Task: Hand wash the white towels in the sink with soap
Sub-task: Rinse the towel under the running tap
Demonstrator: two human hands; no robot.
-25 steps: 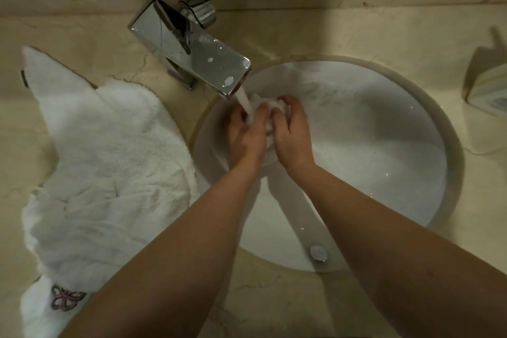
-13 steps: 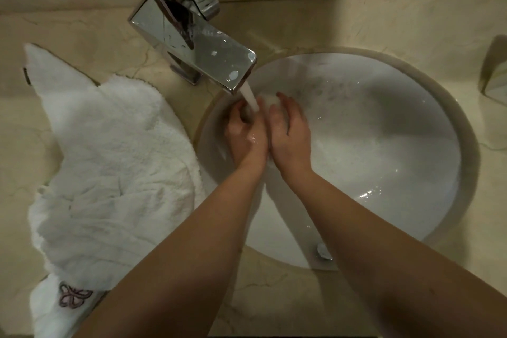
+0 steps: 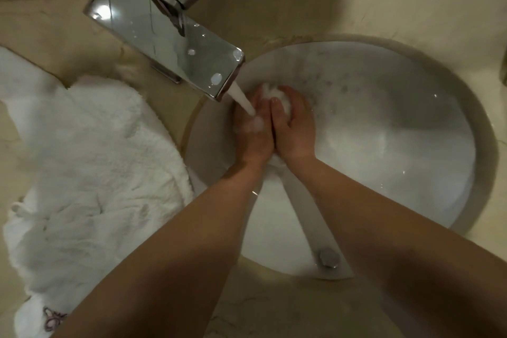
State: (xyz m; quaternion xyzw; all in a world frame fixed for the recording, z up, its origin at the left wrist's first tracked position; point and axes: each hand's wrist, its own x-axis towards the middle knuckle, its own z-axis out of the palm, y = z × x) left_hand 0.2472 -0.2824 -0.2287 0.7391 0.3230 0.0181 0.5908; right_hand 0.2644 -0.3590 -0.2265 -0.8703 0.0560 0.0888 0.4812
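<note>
Two bare, sleeveless forearms [image 3: 170,255]

Left grip [image 3: 253,129], right grip [image 3: 293,123] together, curled

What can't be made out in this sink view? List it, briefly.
- Head view: white cloth, mostly hidden inside the left hand and right hand.
- Soap: none discernible.
- Object at right edge: cut off by the frame.
- Embroidery on counter towel: too small, partly behind the forearm.
</note>
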